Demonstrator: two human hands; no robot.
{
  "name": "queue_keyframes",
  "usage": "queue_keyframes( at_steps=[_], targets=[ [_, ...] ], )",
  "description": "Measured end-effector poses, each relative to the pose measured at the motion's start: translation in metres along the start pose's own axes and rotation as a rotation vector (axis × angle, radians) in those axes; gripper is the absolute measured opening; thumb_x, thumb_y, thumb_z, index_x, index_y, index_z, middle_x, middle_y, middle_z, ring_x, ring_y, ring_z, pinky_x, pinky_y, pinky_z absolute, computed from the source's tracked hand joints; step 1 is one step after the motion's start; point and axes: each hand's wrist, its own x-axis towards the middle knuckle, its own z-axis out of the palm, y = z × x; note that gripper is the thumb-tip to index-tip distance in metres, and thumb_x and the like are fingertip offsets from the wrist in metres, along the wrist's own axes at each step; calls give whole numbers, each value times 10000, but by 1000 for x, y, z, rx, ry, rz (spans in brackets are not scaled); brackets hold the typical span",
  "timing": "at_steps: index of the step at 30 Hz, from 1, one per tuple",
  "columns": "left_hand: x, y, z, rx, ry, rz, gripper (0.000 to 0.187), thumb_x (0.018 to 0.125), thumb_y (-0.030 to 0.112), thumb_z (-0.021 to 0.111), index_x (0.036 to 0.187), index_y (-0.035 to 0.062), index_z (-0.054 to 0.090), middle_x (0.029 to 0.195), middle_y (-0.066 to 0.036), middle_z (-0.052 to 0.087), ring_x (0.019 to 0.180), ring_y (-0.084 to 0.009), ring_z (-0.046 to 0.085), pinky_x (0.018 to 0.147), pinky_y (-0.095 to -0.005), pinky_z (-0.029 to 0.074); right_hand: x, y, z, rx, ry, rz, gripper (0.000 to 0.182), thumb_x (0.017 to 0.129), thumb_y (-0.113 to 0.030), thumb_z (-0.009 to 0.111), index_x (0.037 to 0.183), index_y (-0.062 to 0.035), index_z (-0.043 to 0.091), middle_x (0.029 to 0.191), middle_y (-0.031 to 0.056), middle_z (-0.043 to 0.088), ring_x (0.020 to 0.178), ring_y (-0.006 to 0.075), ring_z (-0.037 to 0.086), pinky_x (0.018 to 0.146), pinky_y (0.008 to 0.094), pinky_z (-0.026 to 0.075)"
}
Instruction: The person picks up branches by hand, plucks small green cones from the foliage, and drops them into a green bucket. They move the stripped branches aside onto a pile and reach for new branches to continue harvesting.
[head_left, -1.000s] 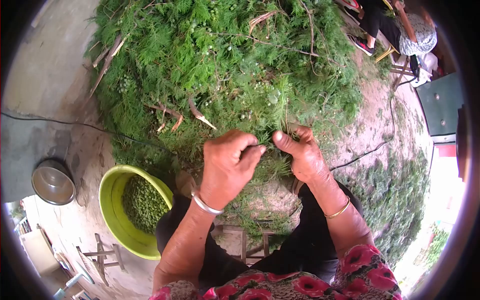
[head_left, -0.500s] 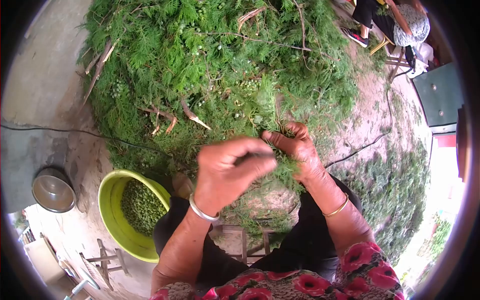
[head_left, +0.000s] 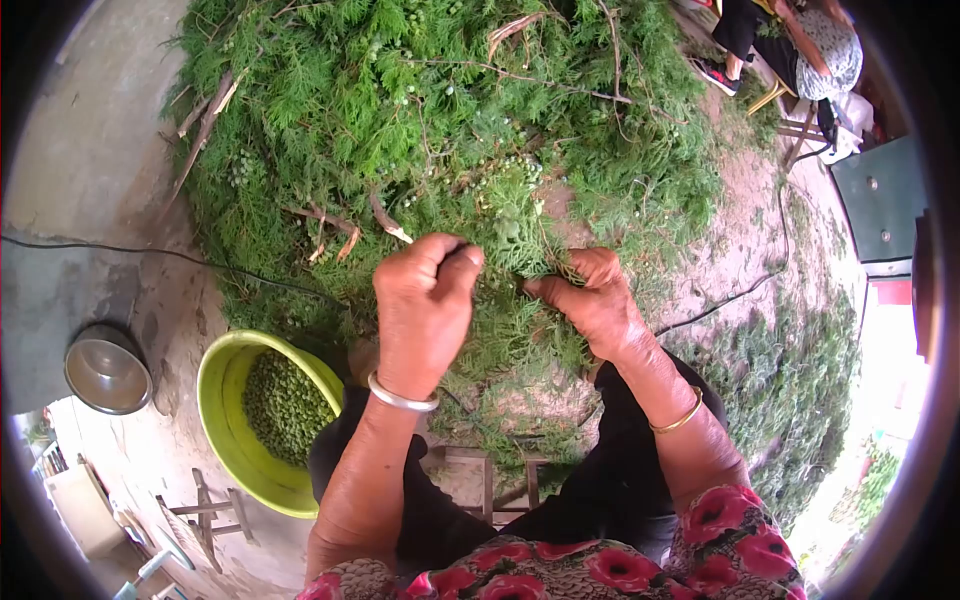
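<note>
My right hand (head_left: pixel 597 305) is closed round a leafy cypress sprig (head_left: pixel 515 225), its fronds spreading above and below the fingers. Just left of it, my left hand (head_left: pixel 425 310) is curled with thumb pressed against fingers; whatever is inside is hidden. A big heap of cypress branches (head_left: pixel 330 120) with small pale-green cones fills the ground in front of both hands. By my left knee stands a yellow-green bucket (head_left: pixel 215 440), partly filled with green cones (head_left: pixel 285 405).
A metal bowl (head_left: pixel 105 370) sits on the ground at the left. A black cable (head_left: pixel 130 250) runs into the heap. Loose greenery (head_left: pixel 785 400) covers the right side. Another person (head_left: pixel 815 55) sits at upper right near a green cabinet (head_left: pixel 880 205).
My left hand has moved up and left, its thumb and fingers closing together. My right hand stays nearly in place, still gripping the sprig.
</note>
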Motion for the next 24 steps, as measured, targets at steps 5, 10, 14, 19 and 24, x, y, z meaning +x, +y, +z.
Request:
queue_keyframes(
  at_steps=[5,10,14,19,24],
  targets=[
    [-1,11,-7,-749,-19,-551,98,816,38,595,876,-39,605,674,-73,570,541,-117,512,420,-218,363,-3,16,4,-29,31,11,220,744,-193,728,762,3,629,601,140,528,585,227,469,635,342,405],
    [-1,-3,-5,-1232,-124,-713,138,832,38,541,950,-32,556,735,-129,568,599,-171,543,424,-226,381,-4,20,1,322,-103,283,266,747,-239,734,806,-7,617,708,164,506,713,270,459,704,361,396],
    [0,-9,-4,-1311,-74,-800,156,834,41,541,971,-32,548,747,-139,576,614,-183,556,469,-231,417,-9,39,12,135,76,139,264,766,-245,723,800,-6,616,684,153,502,710,262,449,716,370,393],
    [-3,-3,-2,-1138,-53,-650,102,785,-2,609,884,-22,597,781,-108,603,645,-177,571,517,-240,445,1,-10,-6,121,-110,282,323,798,-291,703,748,5,585,662,129,479,703,165,422,718,337,396],
    [-3,6,-7,-992,-51,-691,93,764,-28,619,855,-25,604,783,-92,603,590,-160,557,426,-256,395,-4,19,1,205,77,471,342,817,-295,696,696,-23,525,670,25,438,667,103,370,665,286,373]
  ],
)
